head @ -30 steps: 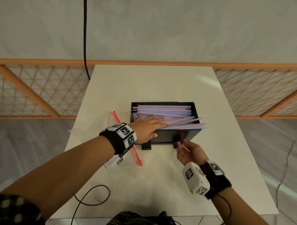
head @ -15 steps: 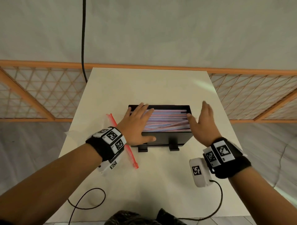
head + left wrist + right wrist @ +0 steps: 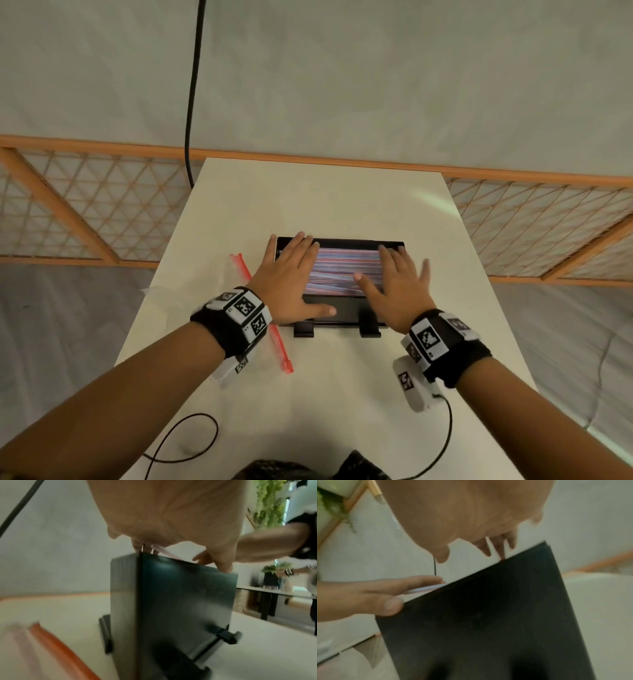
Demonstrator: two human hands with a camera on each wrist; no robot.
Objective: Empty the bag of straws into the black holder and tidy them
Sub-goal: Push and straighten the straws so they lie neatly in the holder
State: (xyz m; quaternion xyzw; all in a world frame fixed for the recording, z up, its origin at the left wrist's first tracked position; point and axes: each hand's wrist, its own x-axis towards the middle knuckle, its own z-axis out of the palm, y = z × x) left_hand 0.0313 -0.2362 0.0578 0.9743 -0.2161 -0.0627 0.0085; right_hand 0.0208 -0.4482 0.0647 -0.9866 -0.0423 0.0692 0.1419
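Observation:
The black holder (image 3: 342, 310) stands mid-table, filled with pink, blue and white straws (image 3: 346, 269) lying lengthwise. My left hand (image 3: 291, 270) lies flat over the holder's left end, fingers straight, thumb along the front wall. Over the right end my right hand (image 3: 394, 274) is spread flat, fingers on the straws. The left wrist view shows the holder's front wall (image 3: 180, 601) under the palm, with a straw end (image 3: 164, 551) at the rim. In the right wrist view the holder (image 3: 488, 615) fills the lower frame. The empty clear bag with its red zip strip (image 3: 270, 325) lies left of the holder.
The white table (image 3: 325, 394) is narrow, with orange lattice railings (image 3: 85, 219) beyond both sides. A black cable (image 3: 193, 85) hangs at the back left. Wrist cables (image 3: 185, 442) loop on the near table.
A second ago my right hand was in front of the holder and straws jutted past its right end. It came to the right end, then over the top; the straws now lie inside.

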